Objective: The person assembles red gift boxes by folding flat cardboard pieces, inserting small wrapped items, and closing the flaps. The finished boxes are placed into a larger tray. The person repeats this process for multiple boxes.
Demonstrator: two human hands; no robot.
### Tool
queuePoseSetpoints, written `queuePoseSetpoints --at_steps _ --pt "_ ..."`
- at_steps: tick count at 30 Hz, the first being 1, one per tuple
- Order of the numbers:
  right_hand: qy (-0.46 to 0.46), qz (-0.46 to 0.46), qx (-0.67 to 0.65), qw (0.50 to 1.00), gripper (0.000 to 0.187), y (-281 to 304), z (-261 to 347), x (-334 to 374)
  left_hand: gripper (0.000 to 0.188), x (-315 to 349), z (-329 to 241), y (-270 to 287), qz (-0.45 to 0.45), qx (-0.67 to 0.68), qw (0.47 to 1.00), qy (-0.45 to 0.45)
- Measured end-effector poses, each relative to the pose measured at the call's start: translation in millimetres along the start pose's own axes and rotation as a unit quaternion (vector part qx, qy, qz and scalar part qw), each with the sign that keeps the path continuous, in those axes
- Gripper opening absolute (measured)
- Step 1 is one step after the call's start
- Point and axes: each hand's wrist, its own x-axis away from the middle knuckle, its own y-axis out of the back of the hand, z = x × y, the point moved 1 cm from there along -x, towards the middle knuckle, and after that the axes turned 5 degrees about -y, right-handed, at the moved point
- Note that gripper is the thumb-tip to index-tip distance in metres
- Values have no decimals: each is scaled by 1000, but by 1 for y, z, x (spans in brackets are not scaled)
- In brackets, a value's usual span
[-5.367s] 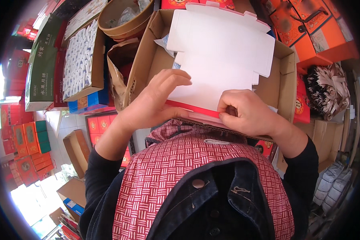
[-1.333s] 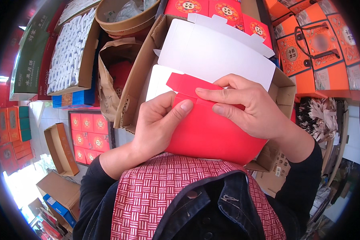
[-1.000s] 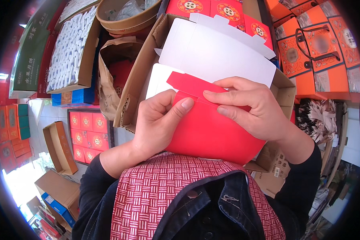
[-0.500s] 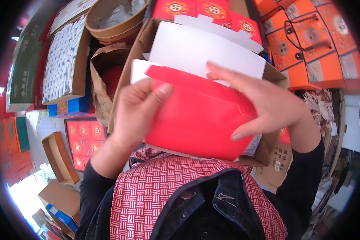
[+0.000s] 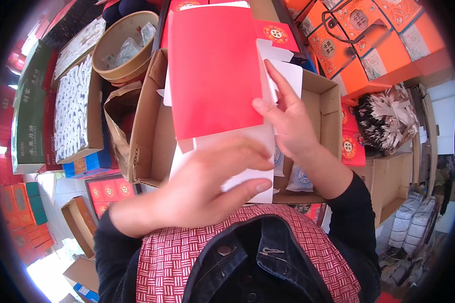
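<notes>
A folding carton (image 5: 215, 70), red outside and white inside, is held lengthwise in front of me above a brown cardboard box (image 5: 154, 144). My right hand (image 5: 290, 118) grips its right edge, thumb at the red face and fingers along the side. White flaps show past the carton's far right side and its near end. Over the white near end is my left hand (image 5: 220, 177), slightly blurred, thumb and fingers apart and nothing held between them. Inside the brown box, right of the carton, lie small clear-wrapped packets (image 5: 299, 179), partly hidden by my right forearm.
Orange gift boxes (image 5: 356, 48) with dark handles stand at the far right, above a bundle of folded paper (image 5: 389, 118). At left are a round tub (image 5: 121, 73) with clear wrappers, a tray of white packets (image 5: 73, 108) and a green box (image 5: 30, 106).
The carton has turned from crosswise to lengthwise, its red face now farther from me. My right hand has closed on its right edge; my left hand has left the left edge for the near end.
</notes>
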Motion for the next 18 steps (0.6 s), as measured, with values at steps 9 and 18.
queuePoseSetpoints --at_steps 9,18 --pt "67 -8 -4 998 63 -19 -25 10 15 21 65 -56 -379 440 768 270" --pt "103 -61 73 990 52 -11 -41 4 20 13 83 -66 -402 431 763 265"
